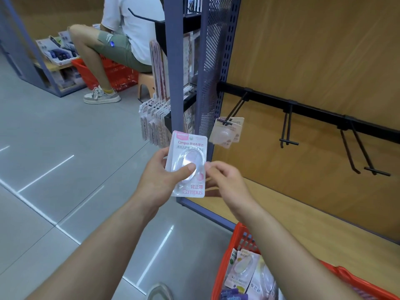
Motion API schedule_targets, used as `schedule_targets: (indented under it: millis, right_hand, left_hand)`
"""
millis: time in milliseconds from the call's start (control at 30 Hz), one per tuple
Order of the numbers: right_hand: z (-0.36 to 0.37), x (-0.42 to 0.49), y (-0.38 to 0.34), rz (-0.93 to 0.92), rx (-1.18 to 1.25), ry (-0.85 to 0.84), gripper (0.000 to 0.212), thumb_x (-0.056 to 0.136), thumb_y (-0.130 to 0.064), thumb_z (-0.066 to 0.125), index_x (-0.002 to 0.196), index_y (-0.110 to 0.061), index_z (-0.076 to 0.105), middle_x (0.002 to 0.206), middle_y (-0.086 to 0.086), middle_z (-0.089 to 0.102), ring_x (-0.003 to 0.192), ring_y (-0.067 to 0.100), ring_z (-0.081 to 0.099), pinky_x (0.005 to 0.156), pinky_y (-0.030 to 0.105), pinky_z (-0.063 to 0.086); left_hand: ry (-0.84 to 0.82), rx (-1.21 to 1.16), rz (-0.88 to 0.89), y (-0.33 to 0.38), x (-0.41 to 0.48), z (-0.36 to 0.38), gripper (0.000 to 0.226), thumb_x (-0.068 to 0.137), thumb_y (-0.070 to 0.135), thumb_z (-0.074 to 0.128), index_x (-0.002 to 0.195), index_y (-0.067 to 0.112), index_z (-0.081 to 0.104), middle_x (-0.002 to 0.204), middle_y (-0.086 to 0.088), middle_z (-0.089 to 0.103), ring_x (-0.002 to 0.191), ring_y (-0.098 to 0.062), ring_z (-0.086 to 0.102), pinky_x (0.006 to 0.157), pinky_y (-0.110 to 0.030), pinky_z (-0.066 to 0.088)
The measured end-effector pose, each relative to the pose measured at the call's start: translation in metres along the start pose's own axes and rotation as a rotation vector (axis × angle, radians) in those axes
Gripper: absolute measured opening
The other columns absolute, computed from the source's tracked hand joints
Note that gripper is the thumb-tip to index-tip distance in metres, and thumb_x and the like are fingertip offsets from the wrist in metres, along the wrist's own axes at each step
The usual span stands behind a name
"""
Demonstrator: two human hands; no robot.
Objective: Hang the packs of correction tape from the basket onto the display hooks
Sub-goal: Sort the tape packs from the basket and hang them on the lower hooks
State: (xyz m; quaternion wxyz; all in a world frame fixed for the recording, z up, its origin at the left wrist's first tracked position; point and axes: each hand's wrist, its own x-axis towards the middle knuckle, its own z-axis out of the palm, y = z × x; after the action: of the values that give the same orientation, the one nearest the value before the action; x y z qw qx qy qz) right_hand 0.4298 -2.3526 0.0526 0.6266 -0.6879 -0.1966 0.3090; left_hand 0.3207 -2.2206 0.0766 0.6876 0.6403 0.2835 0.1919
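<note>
The left hand (160,176) is gripping the pack (190,146) before the hooks (289,126), thumb on its blister (187,155); whether the right hand (225,180) is gripping, I cannot tell. It is probably feeling light, stiff and slippery, so pinching the card (195,191) edges seems best.

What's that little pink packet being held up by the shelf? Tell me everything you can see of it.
The pack is a flat white card with a pink top band, pink "Campus" lettering and Chinese print. A clear oval plastic bubble covers a pale pink correction tape. It is held roughly upright, facing the camera, in front of the blue shelf post. The left hand grips its left side, thumb pressed on the bubble; the right hand pinches its right edge.
</note>
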Motion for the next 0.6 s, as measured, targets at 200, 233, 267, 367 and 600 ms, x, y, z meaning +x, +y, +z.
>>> schedule_targets:
  millis: [200,233,267,367,600]
  right_hand:
    - [0.004,-0.005,-0.004,-0.034,0.039,-0.056,0.014,0.097,-0.020,0.069,0.096,-0.007,0.065,0.092,0.014,0.070,0.083,0.025,0.070,0.071,0.036,0.059]
    - [0.003,-0.005,-0.004,-0.031,0.052,-0.053,0.012,0.096,-0.018,0.069,0.096,-0.007,0.065,0.091,0.012,0.071,0.082,0.023,0.071,0.069,0.034,0.060]
    - [0.001,-0.005,-0.003,-0.027,0.058,-0.039,0.011,0.096,-0.017,0.069,0.097,-0.007,0.065,0.089,0.010,0.072,0.080,0.021,0.071,0.067,0.033,0.060]
    - [-0.006,-0.002,-0.001,0.004,0.112,0.061,0.006,0.097,-0.013,0.065,0.100,-0.008,0.063,0.087,0.007,0.076,0.077,0.023,0.074,0.067,0.039,0.063]
    - [-0.041,0.028,0.000,-0.017,0.024,0.385,0.007,0.096,-0.016,0.066,0.102,-0.014,0.062,0.091,-0.001,0.078,0.079,0.021,0.077,0.075,0.047,0.062]
  left_hand:
    - [0.000,-0.022,0.015,-0.001,-0.001,0.001,0.060,0.076,0.018,0.086,0.131,0.019,0.060,0.115,-0.002,0.076,0.096,-0.022,0.076,0.074,-0.035,0.064]
    - [0.002,-0.017,0.012,-0.002,-0.001,0.002,0.057,0.079,0.016,0.085,0.130,0.019,0.060,0.114,-0.001,0.076,0.095,-0.020,0.076,0.074,-0.035,0.063]
    - [0.006,-0.009,0.010,-0.003,-0.001,0.003,0.055,0.081,0.016,0.084,0.130,0.020,0.060,0.114,-0.001,0.076,0.096,-0.020,0.076,0.077,-0.036,0.063]
    - [0.034,0.033,0.012,-0.004,0.001,0.003,0.042,0.093,0.015,0.074,0.131,0.023,0.059,0.115,0.001,0.075,0.100,-0.019,0.075,0.083,-0.037,0.060]
    - [0.086,0.117,0.010,-0.003,0.003,-0.001,0.034,0.093,0.009,0.071,0.122,0.023,0.064,0.111,0.008,0.075,0.095,-0.016,0.075,0.069,-0.026,0.057]
